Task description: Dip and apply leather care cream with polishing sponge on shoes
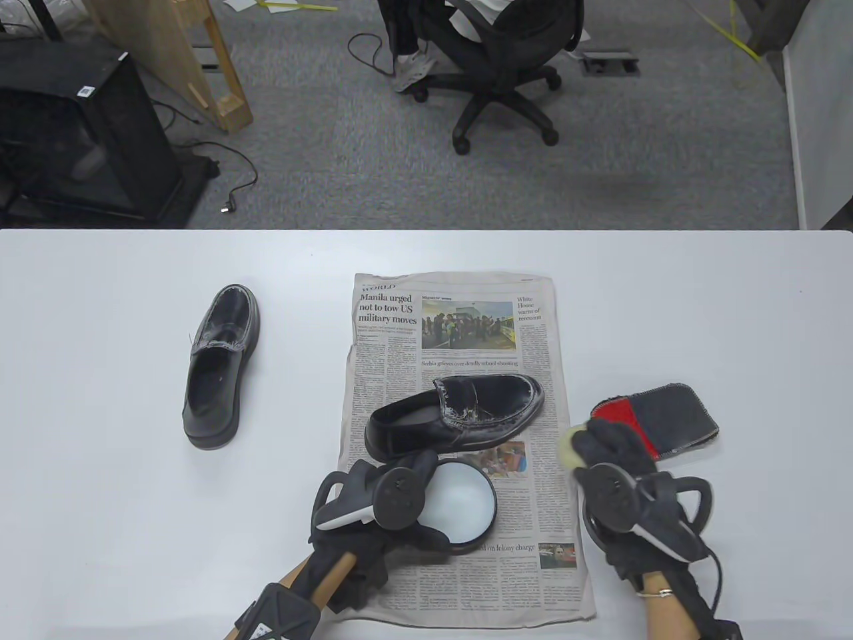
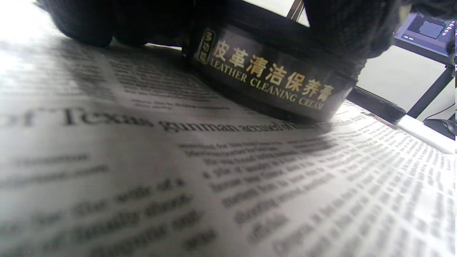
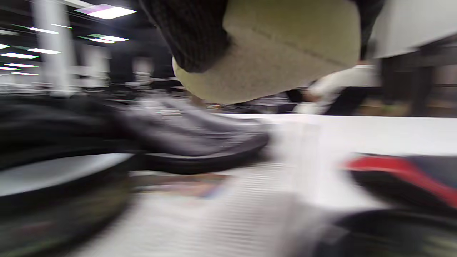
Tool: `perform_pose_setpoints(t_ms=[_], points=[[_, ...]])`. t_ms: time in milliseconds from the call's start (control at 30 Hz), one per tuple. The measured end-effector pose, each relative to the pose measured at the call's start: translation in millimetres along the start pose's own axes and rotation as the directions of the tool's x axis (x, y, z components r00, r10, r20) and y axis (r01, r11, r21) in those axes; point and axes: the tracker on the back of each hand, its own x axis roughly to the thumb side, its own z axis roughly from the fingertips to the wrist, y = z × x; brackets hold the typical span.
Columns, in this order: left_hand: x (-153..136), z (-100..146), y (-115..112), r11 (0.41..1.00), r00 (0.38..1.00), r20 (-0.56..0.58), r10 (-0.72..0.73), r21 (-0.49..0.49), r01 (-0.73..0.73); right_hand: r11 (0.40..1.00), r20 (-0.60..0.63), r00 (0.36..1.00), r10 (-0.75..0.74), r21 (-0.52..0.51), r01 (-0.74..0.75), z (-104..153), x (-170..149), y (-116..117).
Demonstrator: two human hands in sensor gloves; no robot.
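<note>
Holding the cream tin (image 1: 460,510) steady with left fingers (image 1: 420,463) — right fingers (image 1: 610,437) gripping the sponge (image 1: 574,448), ready for dipping.

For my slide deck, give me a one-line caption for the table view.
Left hand steadies the open cream tin on newspaper while right hand holds the sponge beside a loafer.

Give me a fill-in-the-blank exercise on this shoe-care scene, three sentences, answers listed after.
1. The open tin of leather cleaning cream stands on the ______.
2. The right hand holds a pale yellow ______.
3. The shoe on the newspaper points its toe toward the table view's ______ side, while the other shoe lies on the bare table, and the left hand holds the tin.

Missing words: newspaper; sponge; right
</note>
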Motion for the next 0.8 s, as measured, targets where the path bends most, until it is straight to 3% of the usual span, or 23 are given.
perform_pose_setpoints(t_ms=[100,200,267,333,400,600,700,800], points=[[-0.2,0.2,0.2,1.000,1.000,-0.001,-0.001,0.001,0.001,0.996,0.231,0.969,0.088,-0.002,-0.090,-10.6,63.6,15.7],[-0.5,0.1,0.1,1.000,1.000,-0.003,0.001,0.003,-0.001,0.982,0.343,0.921,0.182,-0.018,-0.187,-21.3,101.7,36.4],[-0.6,0.0,0.2,1.000,1.000,-0.004,0.003,0.003,-0.003,0.969,0.385,0.901,0.198,0.062,-0.240,-27.8,116.4,57.0],[-0.4,-0.2,0.4,1.000,1.000,-0.005,-0.002,0.004,0.002,0.947,0.371,0.879,0.300,-0.004,-0.322,-29.9,115.9,66.6],[0.2,-0.6,1.3,1.000,1.000,-0.008,-0.018,0.002,0.018,0.966,0.367,0.909,0.198,0.084,-0.244,-31.5,113.3,66.5],[3.3,-1.0,2.5,0.999,0.999,-0.016,-0.051,0.001,0.051,0.941,0.422,0.895,0.146,0.221,-0.257,-27.2,113.8,51.2],[4.2,-1.9,3.0,0.998,0.998,-0.016,-0.058,-0.009,0.058,0.938,0.423,0.891,0.162,0.216,-0.273,-27.0,116.1,54.3],[4.1,-1.9,2.8,0.998,0.998,-0.014,-0.054,-0.011,0.054,0.953,0.389,0.917,0.093,0.232,-0.195,-27.7,108.5,55.5]])
